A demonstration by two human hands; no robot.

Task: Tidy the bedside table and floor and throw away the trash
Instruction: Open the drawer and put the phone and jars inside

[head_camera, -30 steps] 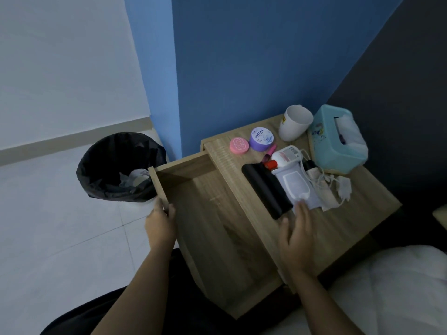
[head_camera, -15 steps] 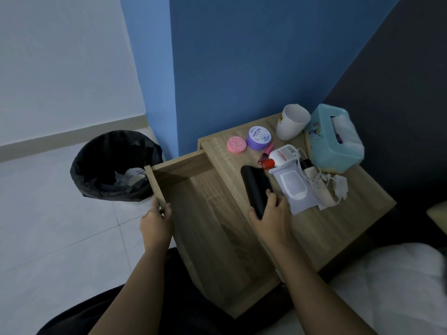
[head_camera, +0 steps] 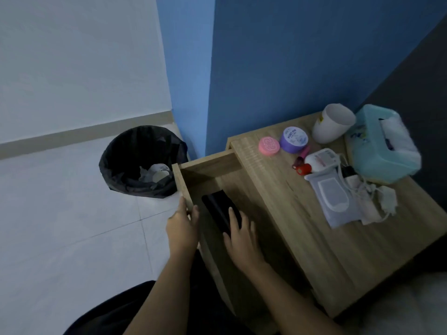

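Note:
The wooden bedside table [head_camera: 314, 238] has its drawer [head_camera: 212, 163] pulled out to the left. A long black case [head_camera: 216, 204] lies inside the drawer, and my right hand [head_camera: 242, 235] holds its near end. My left hand [head_camera: 182, 226] grips the drawer's front panel, thumb outside and fingers over the edge. On the tabletop lie a pink round tin [head_camera: 269, 146], a purple jar [head_camera: 294, 139], a white cup [head_camera: 332, 123], a white bottle with a red cap [head_camera: 319, 160], a wet-wipes pack [head_camera: 335, 199] and crumpled tissues with a white cord [head_camera: 377, 201].
A teal tissue box [head_camera: 379, 146] stands at the table's back right. A bin with a black liner [head_camera: 142, 163], holding crumpled trash, sits on the tiled floor left of the drawer by the blue wall. White bedding [head_camera: 399, 308] shows at the lower right.
My right hand took the black case from the tabletop and moved it left and down into the open drawer. My left hand stayed on the drawer front.

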